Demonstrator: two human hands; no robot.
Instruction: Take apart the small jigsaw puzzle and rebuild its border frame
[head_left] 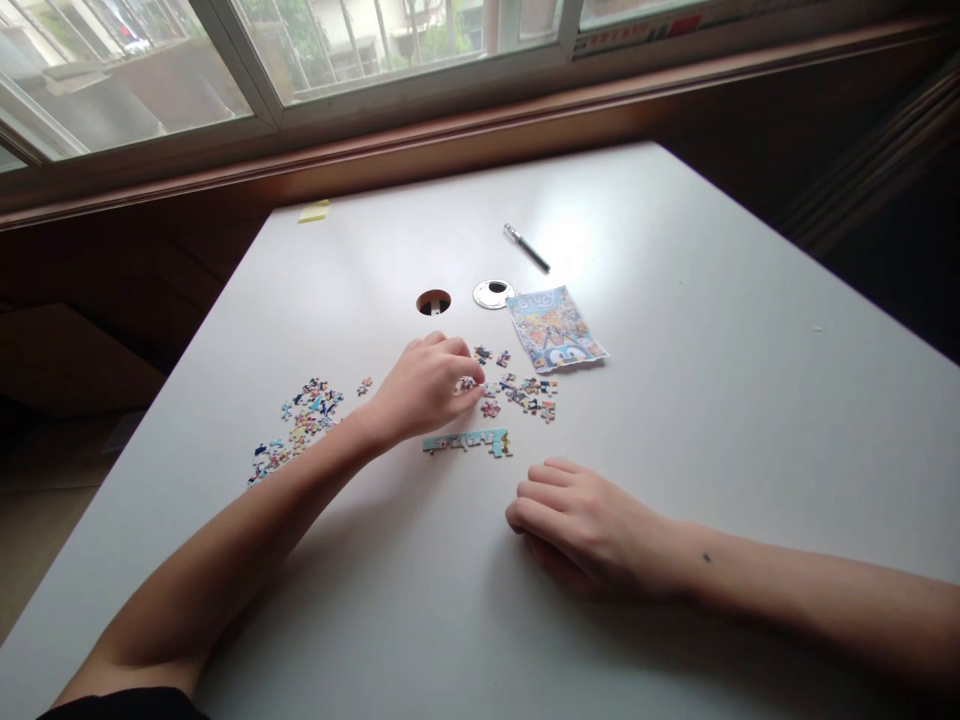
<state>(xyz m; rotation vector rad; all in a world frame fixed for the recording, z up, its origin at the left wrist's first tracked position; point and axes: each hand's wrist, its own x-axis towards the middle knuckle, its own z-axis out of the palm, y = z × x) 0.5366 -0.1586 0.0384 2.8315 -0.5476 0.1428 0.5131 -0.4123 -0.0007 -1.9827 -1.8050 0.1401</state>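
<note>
left hand point(424, 385) pinching a puzzle piece point(468, 384) (loose pile); right hand point(581, 525) curled, empty.

My left hand point(424, 388) reaches across the white table point(675, 420), fingertips point(471, 385) pinching at small colourful loose puzzle pieces point(521, 392) near the printed picture packet point(555, 328). My right hand point(592, 525) rests curled, palm down, just below the joined pale-blue strip of pieces point(469, 441).

You sit at a pale grey, smooth worktop point(675, 420) pushed against a brown wooden window ledge point(450, 140). Above it, white-framed sliding windows point(270, 95) let daylight fall across the surface. At your left lies a tan floor point(30, 520).
</note>
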